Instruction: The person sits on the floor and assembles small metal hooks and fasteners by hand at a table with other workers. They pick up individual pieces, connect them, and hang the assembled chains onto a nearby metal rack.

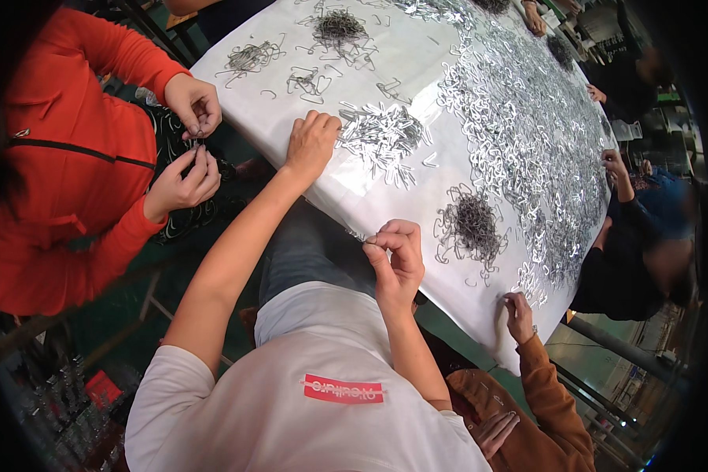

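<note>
Right grip (399, 259) pinches small metal pieces (357, 234) near counter (418, 198) edge.
Left grip (313, 145) at silver clip pile (381, 138), can't tell if holding; pile likely close for reach.

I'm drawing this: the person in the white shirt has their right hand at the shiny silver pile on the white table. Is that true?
Not quite: the head view shows their left hand at the shiny silver pile on the white table, not their right hand.
</note>
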A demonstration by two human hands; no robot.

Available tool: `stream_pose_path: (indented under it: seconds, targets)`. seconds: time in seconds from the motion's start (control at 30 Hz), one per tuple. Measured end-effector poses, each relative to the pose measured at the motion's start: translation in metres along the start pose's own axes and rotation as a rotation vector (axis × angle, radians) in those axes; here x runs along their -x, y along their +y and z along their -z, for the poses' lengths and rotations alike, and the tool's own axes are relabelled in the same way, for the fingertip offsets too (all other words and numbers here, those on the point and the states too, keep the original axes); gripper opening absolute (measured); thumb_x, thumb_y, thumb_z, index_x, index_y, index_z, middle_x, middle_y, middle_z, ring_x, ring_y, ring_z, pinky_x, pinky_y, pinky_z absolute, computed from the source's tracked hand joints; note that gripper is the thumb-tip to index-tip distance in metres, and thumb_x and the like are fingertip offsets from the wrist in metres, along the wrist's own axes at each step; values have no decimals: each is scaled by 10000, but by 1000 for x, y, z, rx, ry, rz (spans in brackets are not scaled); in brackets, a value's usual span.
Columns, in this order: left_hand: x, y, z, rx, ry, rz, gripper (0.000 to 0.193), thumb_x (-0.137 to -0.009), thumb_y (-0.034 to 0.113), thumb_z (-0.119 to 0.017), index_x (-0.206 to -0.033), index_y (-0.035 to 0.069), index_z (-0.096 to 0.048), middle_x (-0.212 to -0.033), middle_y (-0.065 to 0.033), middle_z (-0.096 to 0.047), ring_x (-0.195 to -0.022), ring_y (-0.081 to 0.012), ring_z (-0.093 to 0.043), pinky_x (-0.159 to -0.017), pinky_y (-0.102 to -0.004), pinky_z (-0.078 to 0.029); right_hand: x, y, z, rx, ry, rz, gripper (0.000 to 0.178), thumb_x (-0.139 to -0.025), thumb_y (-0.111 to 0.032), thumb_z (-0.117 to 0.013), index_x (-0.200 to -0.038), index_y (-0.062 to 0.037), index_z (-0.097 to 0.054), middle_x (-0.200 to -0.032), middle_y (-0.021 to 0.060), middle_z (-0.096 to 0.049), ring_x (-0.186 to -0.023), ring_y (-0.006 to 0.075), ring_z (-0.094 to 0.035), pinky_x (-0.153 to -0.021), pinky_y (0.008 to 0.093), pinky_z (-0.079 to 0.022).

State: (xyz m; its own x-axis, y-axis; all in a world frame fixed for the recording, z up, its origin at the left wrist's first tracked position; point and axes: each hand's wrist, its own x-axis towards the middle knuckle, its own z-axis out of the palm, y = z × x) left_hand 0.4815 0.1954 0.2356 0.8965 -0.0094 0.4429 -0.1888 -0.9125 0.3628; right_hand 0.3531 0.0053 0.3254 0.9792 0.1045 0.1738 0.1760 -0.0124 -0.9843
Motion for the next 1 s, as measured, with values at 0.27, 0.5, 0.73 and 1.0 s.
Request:
stream_pose_path:
  seconds: [0.27, 0.5, 0.73, 1.0]
  targets:
    - [36, 70, 78, 1040, -230, 510, 138, -838, 55, -636, -958, -9, -654, -869, -66, -684, -782, -108, -624, -701, -256, -490, -1, 6, 1, 65, -18, -35, 73, -787, -42, -685, -842, -16, -645, -953, 63, -492, -772, 134, -518, -617, 233, -445]
    - [55, 97, 121, 1275, -271, 565, 147, -835, 29, -648, -965, -38, -647, -864, -72, -679, -776, -86, -631, -676, -220, -503, -4, 7, -2, 100, -16, -47, 83, -778, -65, -697, -843, -39, -653, -942, 53, -512, -788, 140, -513, -626, 244, -432]
    - [60, 98, 126, 1142, -202, 406, 129, -795, 5, -662, -923, -1, -666, -934, -70, -671, -800, -108, -629, -667, -230, -497, -7, 14, -1, 181, -35, -9, 106, -760, -72, -709, -845, -47, -652, -904, 48, -535, -805, 153, -520, -634, 260, -412]
    - [70, 90, 127, 1072, -223, 337, 146, -770, -68, -653, -901, -3, -657, -1027, -90, -595, -848, -115, -566, -767, -234, -453, -69, 34, 37, 270, -199, -137, 147, -813, -117, -650, -925, -22, -644, -858, 59, -604, -813, 148, -581, -666, 271, -446]
